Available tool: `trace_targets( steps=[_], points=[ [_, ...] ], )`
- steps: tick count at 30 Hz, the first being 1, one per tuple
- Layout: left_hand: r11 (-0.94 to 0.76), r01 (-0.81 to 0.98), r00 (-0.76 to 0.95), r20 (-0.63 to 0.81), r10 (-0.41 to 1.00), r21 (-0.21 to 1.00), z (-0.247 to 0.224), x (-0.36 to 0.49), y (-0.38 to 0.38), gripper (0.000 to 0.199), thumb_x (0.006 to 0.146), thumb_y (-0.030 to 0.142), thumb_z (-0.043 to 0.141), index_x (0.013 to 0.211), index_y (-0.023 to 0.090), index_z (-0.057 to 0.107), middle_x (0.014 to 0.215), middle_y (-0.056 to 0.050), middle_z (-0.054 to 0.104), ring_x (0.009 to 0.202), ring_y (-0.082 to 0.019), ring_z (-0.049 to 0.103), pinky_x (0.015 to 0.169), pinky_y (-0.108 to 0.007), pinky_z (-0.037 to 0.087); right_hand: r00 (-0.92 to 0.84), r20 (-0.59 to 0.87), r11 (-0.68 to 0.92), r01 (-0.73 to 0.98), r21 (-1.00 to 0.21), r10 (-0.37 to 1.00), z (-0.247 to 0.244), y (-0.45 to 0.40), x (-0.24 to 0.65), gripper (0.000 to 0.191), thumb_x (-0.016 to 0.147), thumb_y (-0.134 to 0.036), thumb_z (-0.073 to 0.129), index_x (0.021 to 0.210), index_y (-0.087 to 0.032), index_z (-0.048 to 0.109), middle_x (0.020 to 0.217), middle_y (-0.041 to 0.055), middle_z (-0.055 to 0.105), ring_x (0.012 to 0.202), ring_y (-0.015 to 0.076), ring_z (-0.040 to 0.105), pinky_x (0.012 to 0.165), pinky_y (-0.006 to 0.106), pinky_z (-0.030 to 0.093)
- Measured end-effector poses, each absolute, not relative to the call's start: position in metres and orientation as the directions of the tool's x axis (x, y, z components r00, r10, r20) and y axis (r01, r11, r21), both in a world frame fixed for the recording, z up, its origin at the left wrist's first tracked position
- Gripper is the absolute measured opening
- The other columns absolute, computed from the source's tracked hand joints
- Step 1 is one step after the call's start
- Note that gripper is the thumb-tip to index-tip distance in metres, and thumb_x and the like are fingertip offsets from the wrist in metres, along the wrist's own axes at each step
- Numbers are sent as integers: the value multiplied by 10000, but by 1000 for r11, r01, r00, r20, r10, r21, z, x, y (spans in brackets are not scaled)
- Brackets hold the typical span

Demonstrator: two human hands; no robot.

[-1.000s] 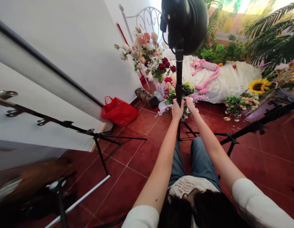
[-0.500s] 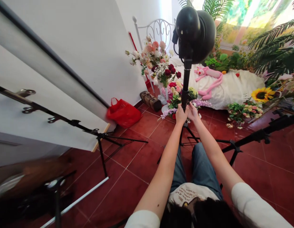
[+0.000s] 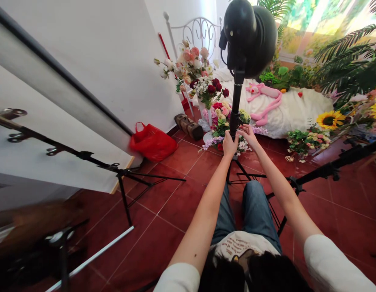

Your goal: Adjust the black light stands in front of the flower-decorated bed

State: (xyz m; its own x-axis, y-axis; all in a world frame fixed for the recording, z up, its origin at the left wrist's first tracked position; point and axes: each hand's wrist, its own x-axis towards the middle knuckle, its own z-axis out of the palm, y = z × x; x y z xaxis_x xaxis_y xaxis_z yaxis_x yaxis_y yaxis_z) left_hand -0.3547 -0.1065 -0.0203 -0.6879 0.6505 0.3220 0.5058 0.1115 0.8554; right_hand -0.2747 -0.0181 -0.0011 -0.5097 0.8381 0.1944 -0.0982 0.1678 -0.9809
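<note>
A black studio light point(image 3: 251, 38) stands upright in front of me on a light stand point(image 3: 236, 99). My left hand point(image 3: 229, 143) is wrapped round the stand's pole, low down above its spread legs. Just to the right of the pole is my right hand point(image 3: 249, 136), its fingers loosely bent and apart, with nothing seen in them. Whether its fingertips touch the pole's knob or collar is too small to tell. Artificial flowers point(image 3: 218, 115) show behind both hands.
At left, a backdrop stand point(image 3: 121, 170) spreads its legs near a red bag point(image 3: 154, 142). Another black stand point(image 3: 300, 182) slants in from the right. Behind are a brown case point(image 3: 189, 127), a pink plush toy point(image 3: 267, 95) on white cloth and sunflowers point(image 3: 329, 120).
My right hand has come away from the pole, moving slightly right as its fingers loosened. My left hand stays on the pole. The view has shifted a little.
</note>
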Motion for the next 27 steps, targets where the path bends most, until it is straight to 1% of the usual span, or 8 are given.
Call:
trace_targets(
  steps=[2,5,7,9,13,16,21,27],
  points=[
    [79,470,-704,319,634,879,-19,-353,-105,298,945,391,504,1169,197,477,1108,-135,685,1044,-255,681,901,-374,514,-593,346,405,-36,-914,727,13,-25,-280,567,617,-457,840,1068,-231,581,1192,61,679,1208,257,578,1071,407,432],
    [-26,428,-723,359,591,904,-18,-348,-101,309,920,257,525,1220,199,475,1175,-132,662,1120,-224,647,975,-364,497,-627,391,550,72,-832,674,30,-36,-289,365,710,-425,791,962,-221,624,1060,74,708,1177,304,588,1070,467,432],
    [-78,399,-739,371,563,914,-19,-346,-100,347,918,218,509,1261,193,463,1231,-141,637,1160,-212,625,1016,-367,483,-604,386,525,63,-849,697,37,-41,-292,275,759,-433,755,900,-229,637,983,62,714,1148,310,606,1037,462,468],
    [-105,380,-746,371,554,919,-21,-345,-100,345,942,250,480,1282,193,457,1251,-141,625,1181,-206,613,1037,-378,476,-598,370,458,-4,-889,712,41,-44,-295,276,762,-446,758,901,-234,647,961,54,717,1146,312,613,1002,445,507],
    [-138,406,-711,407,574,903,-23,-348,-104,357,991,420,402,1250,191,488,1235,-141,631,1200,-202,600,1059,-383,465,-586,384,350,-177,-920,714,56,-41,-301,328,769,-453,759,987,-229,660,1023,59,710,1203,311,593,972,428,550],
    [-123,426,-704,414,577,896,-26,-352,-105,441,984,528,360,1213,182,512,1200,-152,644,1169,-213,611,1051,-388,462,-562,432,351,-251,-902,706,79,-33,-308,350,813,-470,719,1042,-214,654,1013,45,696,1219,292,586,970,413,562],
    [-139,449,-706,446,550,883,-29,-355,-102,507,975,589,296,1159,183,539,1146,-147,659,1099,-207,630,1013,-368,475,-546,499,425,-267,-865,673,102,-18,-318,322,838,-465,697,986,-182,651,982,38,686,1182,261,605,990,392,545],
    [-128,437,-722,432,541,890,-28,-352,-101,478,986,559,299,1157,182,538,1164,-147,661,1122,-203,622,1034,-371,462,-593,458,390,-250,-886,662,95,-15,-294,252,823,-332,710,1038,-207,667,1039,28,701,1166,236,615,988,389,533]
  ],
)
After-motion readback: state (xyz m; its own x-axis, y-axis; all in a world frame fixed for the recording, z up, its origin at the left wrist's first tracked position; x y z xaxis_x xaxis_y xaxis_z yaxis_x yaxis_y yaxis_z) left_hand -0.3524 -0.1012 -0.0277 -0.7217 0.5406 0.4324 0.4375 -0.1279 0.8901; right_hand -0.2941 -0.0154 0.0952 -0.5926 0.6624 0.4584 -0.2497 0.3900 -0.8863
